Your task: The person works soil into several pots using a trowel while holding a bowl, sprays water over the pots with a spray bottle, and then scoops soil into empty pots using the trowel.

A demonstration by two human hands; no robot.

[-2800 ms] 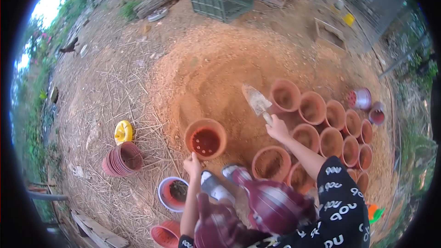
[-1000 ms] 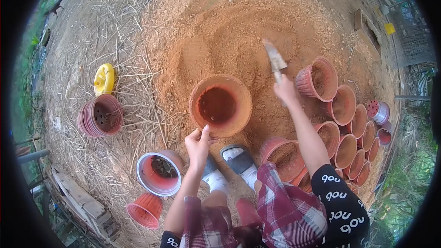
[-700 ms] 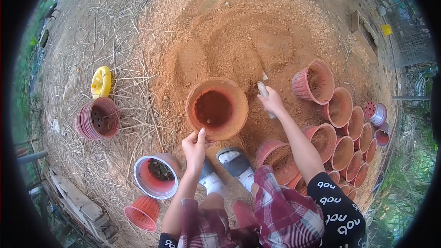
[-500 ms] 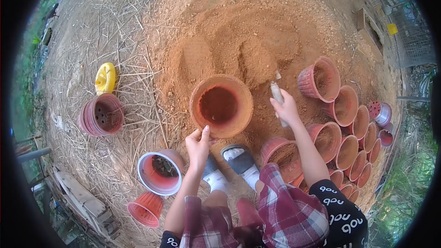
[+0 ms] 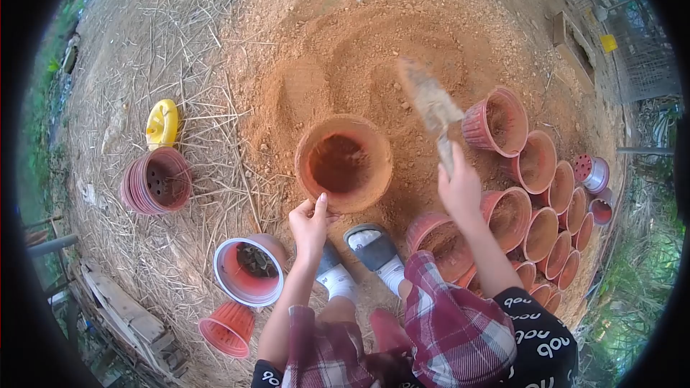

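My left hand pinches the near rim of a terracotta-coloured plant pot, which stands in front of my feet with some reddish soil inside. In my right hand is the handle of a trowel, its dusty blade pointing up and to the left above the soil. The blade is slightly blurred and looks free of any heap of soil. Beyond the pot spreads a wide mound of orange-brown soil, with scooped hollows at its near side.
Several soil-filled pots stand in rows to my right. On the left are a stack of pots, a yellow object, a pale-rimmed pot with dry leaves, and a tipped red pot. Straw litters the ground.
My right hand has moved slightly right and down, and the trowel blade has come up out of the soil into view. The left hand stays on the pot's rim.
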